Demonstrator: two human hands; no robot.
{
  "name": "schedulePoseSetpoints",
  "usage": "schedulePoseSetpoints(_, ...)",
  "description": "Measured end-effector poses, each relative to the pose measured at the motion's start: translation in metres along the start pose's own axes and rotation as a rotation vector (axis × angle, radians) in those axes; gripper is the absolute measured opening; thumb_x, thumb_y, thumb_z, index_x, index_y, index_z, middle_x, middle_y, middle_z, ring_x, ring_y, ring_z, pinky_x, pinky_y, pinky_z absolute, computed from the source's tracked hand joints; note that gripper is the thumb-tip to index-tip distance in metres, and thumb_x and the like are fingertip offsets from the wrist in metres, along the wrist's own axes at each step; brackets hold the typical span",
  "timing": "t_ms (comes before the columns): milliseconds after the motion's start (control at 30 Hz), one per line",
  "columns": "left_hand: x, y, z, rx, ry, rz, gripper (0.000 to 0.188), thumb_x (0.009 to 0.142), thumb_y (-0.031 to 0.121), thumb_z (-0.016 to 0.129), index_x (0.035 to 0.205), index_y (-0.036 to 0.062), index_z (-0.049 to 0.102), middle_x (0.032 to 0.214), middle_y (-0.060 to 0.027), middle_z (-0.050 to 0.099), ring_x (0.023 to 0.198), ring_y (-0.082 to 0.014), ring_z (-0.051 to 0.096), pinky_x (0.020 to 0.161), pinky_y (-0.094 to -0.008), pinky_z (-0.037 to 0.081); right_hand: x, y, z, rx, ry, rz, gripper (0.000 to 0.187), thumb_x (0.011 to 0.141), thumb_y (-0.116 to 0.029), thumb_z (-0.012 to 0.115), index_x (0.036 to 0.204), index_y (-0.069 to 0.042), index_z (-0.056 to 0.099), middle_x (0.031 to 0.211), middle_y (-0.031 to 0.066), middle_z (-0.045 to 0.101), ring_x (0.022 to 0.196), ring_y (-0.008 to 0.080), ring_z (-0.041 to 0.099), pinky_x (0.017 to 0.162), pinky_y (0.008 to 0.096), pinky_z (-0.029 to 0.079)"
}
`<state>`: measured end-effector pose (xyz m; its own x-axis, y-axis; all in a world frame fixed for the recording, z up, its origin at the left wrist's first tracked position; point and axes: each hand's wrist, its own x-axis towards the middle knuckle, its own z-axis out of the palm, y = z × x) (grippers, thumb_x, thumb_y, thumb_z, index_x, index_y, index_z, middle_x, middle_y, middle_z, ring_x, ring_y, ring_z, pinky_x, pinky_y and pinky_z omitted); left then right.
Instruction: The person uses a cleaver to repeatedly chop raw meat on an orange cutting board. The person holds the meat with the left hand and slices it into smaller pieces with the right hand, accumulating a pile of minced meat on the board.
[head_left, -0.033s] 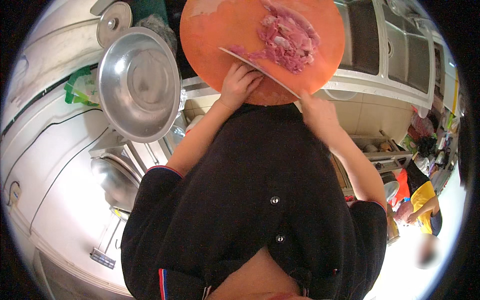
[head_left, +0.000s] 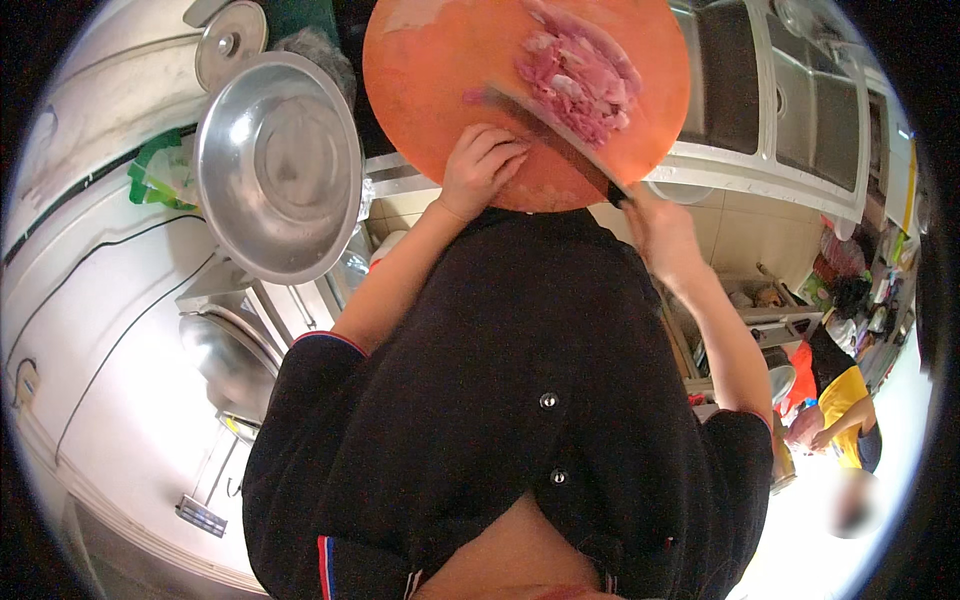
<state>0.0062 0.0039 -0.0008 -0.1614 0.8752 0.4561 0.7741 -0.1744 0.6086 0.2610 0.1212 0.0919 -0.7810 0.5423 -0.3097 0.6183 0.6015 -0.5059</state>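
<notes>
A pile of sliced raw pink meat (head_left: 582, 85) lies on the right half of a round orange cutting board (head_left: 430, 80). My right hand (head_left: 662, 235) is closed round the dark handle of a kitchen knife (head_left: 565, 142). The blade slants from the handle up and left over the board, flat side showing, its far edge beside the pile. A small scrap of meat shows by the blade's tip. My left hand (head_left: 483, 170) rests on the board's near left part, left of the blade, fingers curled; whatever is under them, if anything, is hidden.
A large metal bowl (head_left: 282, 170) stands left of the board, with a round metal lid (head_left: 230, 45) beyond it. To the right are metal sink basins (head_left: 815, 110). At the far right, another person in a yellow and black top (head_left: 845, 400) is at work.
My right hand has moved to the right with the knife. The blade has turned from edge-on to showing its flat side and sits closer to the pile. My left hand has barely moved.
</notes>
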Motion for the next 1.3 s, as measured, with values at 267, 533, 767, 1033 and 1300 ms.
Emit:
schedulePoseSetpoints(267,-0.007,0.003,-0.01,0.017,-0.002,-0.003,0.023,0.07,0.007,0.075,0.091,0.0067,0.068,0.097,-0.0066,0.061,0.092,-0.0279,0.058,0.078,-0.0376,0.05,-0.006,-0.015,-0.027,0.255,0.06,0.172,0.021,0.091,-0.015,0.057,0.11,-0.006,0.055,0.069,0.0227,0.061,0.065,0.0424,0.06,0.056,0.0489,0.045)
schedulePoseSetpoints(533,-0.005,0.006,-0.011,0.054,-0.006,0.002,0.021,0.07,0.008,0.074,0.09,0.0064,0.067,0.095,-0.0062,0.062,0.091,-0.0278,0.057,0.08,-0.0373,0.048,-0.02,-0.027,-0.025,0.026,-0.067,0.064,0.023,0.091,-0.018,0.054,0.113,-0.008,0.054,0.071,0.0222,0.061,0.063,0.0433,0.059,0.054,0.0501,0.046)
schedulePoseSetpoints(767,-0.006,0.01,-0.011,-0.001,-0.007,-0.034,0.023,0.068,0.007,0.075,0.09,0.0081,0.066,0.097,-0.006,0.06,0.092,-0.0286,0.055,0.079,-0.0379,0.048,0.023,0.033,-0.045,0.693,-0.21,0.48,0.024,0.094,-0.02,0.058,0.112,-0.005,0.06,0.056,-0.0037,0.041,0.049,0.0043,0.041,0.044,0.023,0.036)
schedulePoseSetpoints(1033,-0.009,0.013,-0.012,-0.01,0.038,-0.089,0.024,0.066,-0.002,0.072,0.087,0.0069,0.065,0.094,-0.0072,0.057,0.092,-0.0293,0.054,0.079,-0.0387,0.047,0.037,-0.002,-0.046,0.687,0.035,0.329,0.029,0.095,-0.02,0.056,0.121,-0.006,0.058,0.061,-0.004,0.045,0.05,0.0028,0.041,0.043,0.0228,0.035)
schedulePoseSetpoints(1300,0.003,0.015,-0.017,-0.072,0.105,-0.066,0.023,0.066,-0.001,0.072,0.086,0.0068,0.065,0.092,-0.0073,0.058,0.088,-0.0288,0.056,0.076,-0.0382,0.047,0.034,-0.006,-0.009,0.223,0.046,0.136,0.021,0.092,-0.021,0.055,0.102,-0.003,0.057,0.08,0.0249,0.063,0.079,0.0445,0.06,0.068,0.0506,0.048)
